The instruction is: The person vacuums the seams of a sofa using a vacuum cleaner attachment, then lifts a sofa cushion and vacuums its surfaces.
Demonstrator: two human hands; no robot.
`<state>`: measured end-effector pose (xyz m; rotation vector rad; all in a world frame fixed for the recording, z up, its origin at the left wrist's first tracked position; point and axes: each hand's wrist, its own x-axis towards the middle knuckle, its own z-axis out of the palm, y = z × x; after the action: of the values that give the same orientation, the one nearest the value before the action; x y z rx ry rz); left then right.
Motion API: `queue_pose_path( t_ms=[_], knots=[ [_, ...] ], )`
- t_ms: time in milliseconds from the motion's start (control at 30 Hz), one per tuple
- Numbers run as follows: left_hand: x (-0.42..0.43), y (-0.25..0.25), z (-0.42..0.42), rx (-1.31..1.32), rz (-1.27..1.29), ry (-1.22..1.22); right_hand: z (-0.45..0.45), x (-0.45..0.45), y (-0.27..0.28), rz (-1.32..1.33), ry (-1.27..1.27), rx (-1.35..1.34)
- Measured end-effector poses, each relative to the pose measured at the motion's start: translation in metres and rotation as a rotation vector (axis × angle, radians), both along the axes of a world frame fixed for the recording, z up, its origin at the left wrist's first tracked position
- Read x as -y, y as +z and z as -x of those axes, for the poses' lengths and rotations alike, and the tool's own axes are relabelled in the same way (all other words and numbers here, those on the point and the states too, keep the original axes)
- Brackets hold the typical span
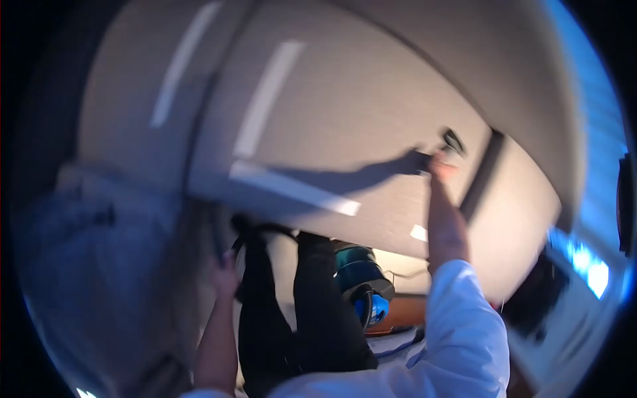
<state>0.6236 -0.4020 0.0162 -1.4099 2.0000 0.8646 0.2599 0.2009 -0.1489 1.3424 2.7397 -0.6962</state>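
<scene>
My right hand (443,166) is raised before a large pale panel (358,106), its fingers closed round a small dark tool (453,140). What the tool is cannot be made out through the blur. The arm casts a long shadow on the panel. Low on the left, my left hand (226,275) is wrapped round a dark tube or handle (217,235), which is smeared by motion. Light strips (269,99) lie on the panel's surface.
Beside my legs, below the panel, sits a dark green and black machine (358,268) with a blue part. A thin cord runs near it. Dark seams (483,174) cross the panel. Bluish sheeting (99,265) fills the left side, and a bright light shows at the right.
</scene>
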Motion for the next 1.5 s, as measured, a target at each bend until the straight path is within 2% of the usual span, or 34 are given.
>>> queue_pose_path(
  t_ms=[67, 100, 133, 167, 233, 300, 367, 400, 433, 467, 500, 533, 567, 600, 633, 700, 767, 800, 833, 867, 933, 967, 1000, 1100, 1167, 1233, 1300, 1367, 1433, 1500],
  knots=[
    [-0.032, 0.043, -0.009, 0.201, -0.329, -0.396, 0.036, -0.046, -0.039, 0.101, -0.143, 0.210],
    [-0.045, 0.052, -0.028, 0.175, -0.460, -0.602, 0.036, -0.057, -0.043, 0.545, -0.128, 0.146],
    [-0.059, 0.072, -0.029, 0.226, -0.461, -0.592, 0.037, -0.087, -0.088, 0.576, -0.052, 0.257],
    [-0.065, 0.088, -0.026, 0.260, -0.474, -0.599, 0.034, -0.017, -0.036, 0.636, -0.098, 0.269],
    [-0.069, 0.114, -0.038, 0.211, -0.356, -0.447, 0.019, 0.023, -0.031, 0.611, -0.164, 0.144],
    [-0.078, 0.141, -0.038, 0.121, -0.241, -0.337, -0.008, 0.005, -0.068, 0.896, -0.171, 0.113],
    [-0.070, 0.165, -0.036, 0.041, -0.211, -0.349, -0.035, 0.067, -0.013, 0.909, -0.147, 0.202],
    [-0.065, 0.169, -0.037, -0.044, -0.162, -0.366, -0.053, 0.086, -0.009, 0.970, -0.178, 0.235],
    [-0.059, 0.170, -0.037, -0.138, -0.111, -0.385, -0.068, 0.104, -0.008, 1.173, -0.207, 0.295],
    [-0.058, 0.170, -0.045, -0.268, 0.070, -0.426, -0.080, 0.125, 0.001, 1.381, -0.175, 0.460],
    [-0.057, 0.174, -0.046, -0.330, 0.085, -0.377, -0.098, 0.143, 0.016, 1.474, -0.251, 0.478],
    [-0.055, 0.187, -0.041, -0.316, 0.013, -0.339, -0.110, 0.175, 0.057, 1.624, -0.231, 0.481],
    [-0.053, 0.208, -0.035, -0.305, -0.061, -0.300, -0.123, 0.207, 0.072, 1.484, -0.348, 0.546],
    [-0.054, 0.232, -0.032, -0.327, -0.071, -0.273, -0.129, 0.256, 0.145, 1.553, -0.363, 0.582],
    [-0.055, 0.257, -0.030, -0.344, -0.086, -0.339, -0.137, 0.283, 0.178, 1.760, -0.366, 0.630],
    [-0.065, 0.296, -0.036, -0.395, -0.116, -0.386, -0.150, 0.335, 0.245, 1.949, -0.396, 0.717],
    [-0.071, 0.319, -0.050, -0.383, 0.093, -0.279, -0.164, 0.380, 0.306, 1.872, -0.309, 0.742],
    [-0.072, 0.322, -0.064, -0.402, 0.178, -0.274, -0.174, 0.397, 0.334, 1.787, -0.181, 0.736],
    [-0.070, 0.327, -0.075, -0.430, 0.187, -0.250, -0.185, 0.414, 0.354, 1.704, -0.057, 0.731],
    [-0.065, 0.333, -0.089, -0.433, 0.237, -0.259, -0.197, 0.429, 0.369, 1.678, -0.040, 0.738],
    [-0.048, 0.337, -0.122, -0.500, 0.376, -0.318, -0.215, 0.457, 0.383, 1.619, 0.006, 0.709],
    [-0.042, 0.337, -0.141, -0.523, 0.379, -0.293, -0.222, 0.466, 0.387, 1.561, 0.001, 0.677],
    [-0.032, 0.338, -0.161, -0.571, 0.412, -0.290, -0.226, 0.475, 0.379, 1.613, -0.100, 0.625],
    [-0.015, 0.338, -0.209, -0.631, 0.417, -0.215, -0.253, 0.505, 0.375, 1.526, -0.078, 0.665],
    [-0.012, 0.341, -0.245, -0.662, 0.465, -0.253, -0.282, 0.529, 0.406, 1.462, 0.066, 0.687],
    [-0.006, 0.343, -0.263, -0.685, 0.486, -0.214, -0.304, 0.546, 0.414, 1.236, 0.380, 0.627],
    [-0.004, 0.352, -0.259, -0.657, 0.374, -0.293, -0.334, 0.565, 0.419, 1.099, 0.415, 0.669],
    [0.006, 0.351, -0.245, -0.639, 0.450, -0.215, -0.364, 0.593, 0.438, 1.166, 0.458, 0.882],
    [0.026, 0.350, -0.233, -0.621, 0.539, -0.147, -0.369, 0.636, 0.478, 1.162, 0.539, 0.845],
    [0.040, 0.369, -0.227, -0.733, 0.557, 0.009, -0.366, 0.657, 0.521, 1.520, 0.655, 0.704]
  ],
)
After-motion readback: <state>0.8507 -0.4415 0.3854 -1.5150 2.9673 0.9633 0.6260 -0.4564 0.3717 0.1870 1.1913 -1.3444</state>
